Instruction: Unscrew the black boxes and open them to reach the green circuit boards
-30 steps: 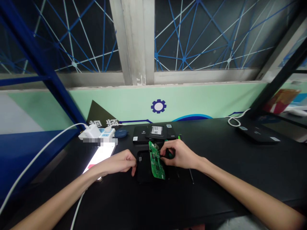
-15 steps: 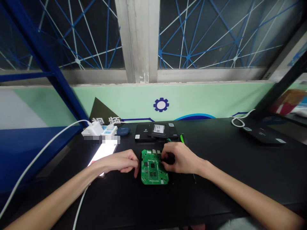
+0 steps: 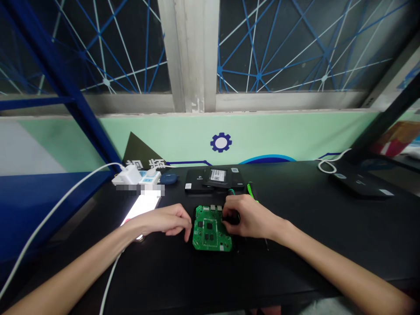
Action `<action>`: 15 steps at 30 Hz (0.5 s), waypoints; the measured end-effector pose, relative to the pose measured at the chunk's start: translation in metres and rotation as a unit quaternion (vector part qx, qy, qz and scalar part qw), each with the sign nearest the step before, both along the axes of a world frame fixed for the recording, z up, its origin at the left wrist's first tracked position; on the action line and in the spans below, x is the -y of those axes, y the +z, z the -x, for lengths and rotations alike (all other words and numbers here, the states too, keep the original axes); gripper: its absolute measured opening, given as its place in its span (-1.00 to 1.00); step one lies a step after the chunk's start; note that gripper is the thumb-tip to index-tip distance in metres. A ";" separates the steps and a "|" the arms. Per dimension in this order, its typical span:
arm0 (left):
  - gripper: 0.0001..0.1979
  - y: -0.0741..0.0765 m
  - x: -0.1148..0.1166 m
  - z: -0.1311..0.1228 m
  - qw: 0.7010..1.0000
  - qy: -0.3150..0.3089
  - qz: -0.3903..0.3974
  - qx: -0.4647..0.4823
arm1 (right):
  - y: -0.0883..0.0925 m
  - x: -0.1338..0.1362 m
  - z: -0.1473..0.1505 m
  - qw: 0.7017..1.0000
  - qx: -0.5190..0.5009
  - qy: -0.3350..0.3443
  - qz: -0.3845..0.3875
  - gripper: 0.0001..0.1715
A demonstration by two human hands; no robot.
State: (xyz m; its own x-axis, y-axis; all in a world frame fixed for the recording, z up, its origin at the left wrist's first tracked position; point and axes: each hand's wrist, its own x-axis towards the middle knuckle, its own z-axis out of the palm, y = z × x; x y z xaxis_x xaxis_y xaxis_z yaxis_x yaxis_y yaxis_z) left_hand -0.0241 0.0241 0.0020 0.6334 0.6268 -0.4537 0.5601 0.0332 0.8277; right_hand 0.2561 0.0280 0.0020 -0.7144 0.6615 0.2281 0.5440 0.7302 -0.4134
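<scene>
A green circuit board (image 3: pixel 210 238) with several dark chips and metal ports along its far edge lies in front of me, with a thin dark rim visible along its sides. At its right edge, my right hand (image 3: pixel 244 215) is closed, thumb and forefinger pinching there. The exact contact is partly hidden by the fingers. My left hand (image 3: pixel 175 221) is beside the board's left edge, fingers curled and one fingertip pointing down to the table. Whatever its fingers may hold is hidden. Beyond the right hand lies a bright green-handled tool (image 3: pixel 250 190), partly covered.
Flat black boxes (image 3: pixel 198 180) overlap at the back of the black table (image 3: pixel 164 280). A lit phone (image 3: pixel 144 204) lies left, near a white power strip (image 3: pixel 149 178) with plugs and cables. Another black box (image 3: pixel 361 185) and a looped white cable (image 3: pixel 326 166) are at right.
The view has shifted very slightly. Both hands keep nearly the same pose at the board's two sides, and the board has hardly moved.
</scene>
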 end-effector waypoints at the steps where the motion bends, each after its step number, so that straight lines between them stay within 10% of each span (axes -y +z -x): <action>1: -0.69 -0.001 0.000 0.000 1.000 0.001 0.000 -0.001 | 0.000 0.000 0.000 1.000 0.000 0.000 0.000 -0.97; 15: -0.60 0.001 0.003 -0.003 0.999 0.032 -0.015 0.015 | -0.002 -0.001 -0.004 1.000 -0.016 0.007 0.005 -0.95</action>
State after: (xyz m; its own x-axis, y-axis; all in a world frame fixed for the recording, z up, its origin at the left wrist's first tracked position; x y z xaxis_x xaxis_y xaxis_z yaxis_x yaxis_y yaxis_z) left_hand -0.0213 0.0211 0.0027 0.6051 0.6790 -0.4158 0.5323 0.0434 0.8455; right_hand 0.2598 0.0294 0.0004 -0.7161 0.6537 0.2444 0.5204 0.7335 -0.4372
